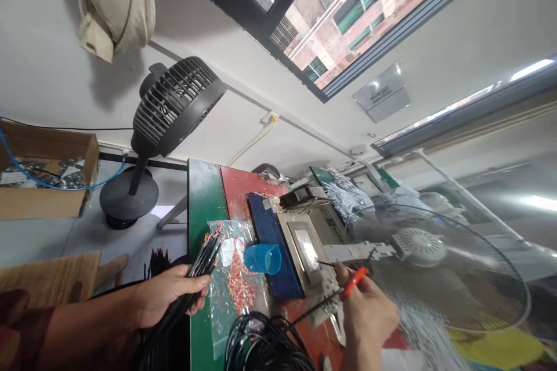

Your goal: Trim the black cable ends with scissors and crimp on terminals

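Note:
My left hand (178,290) is closed around a bundle of thin black cables (203,261), whose stripped ends show red and white bits at the top. The bundle is over the left edge of the green table. My right hand (365,307) is closed on a red-handled tool (354,282), its kind unclear; a thin dark tip points left from the fingers. A black cable runs down-left from that hand toward a coil of black cable (265,345). Between the hands, a clear plastic bag (217,324) lies under many small red and yellow scraps (239,284), beside a blue cup (263,259) tipped on its side.
A beige-framed machine with a screen (307,249) and a dark blue tray (278,269) stand on the table (200,197). At right is a large caged fan (422,249); a black fan (174,104) stands at left, near a cardboard box (47,203) and a wooden stool (47,284).

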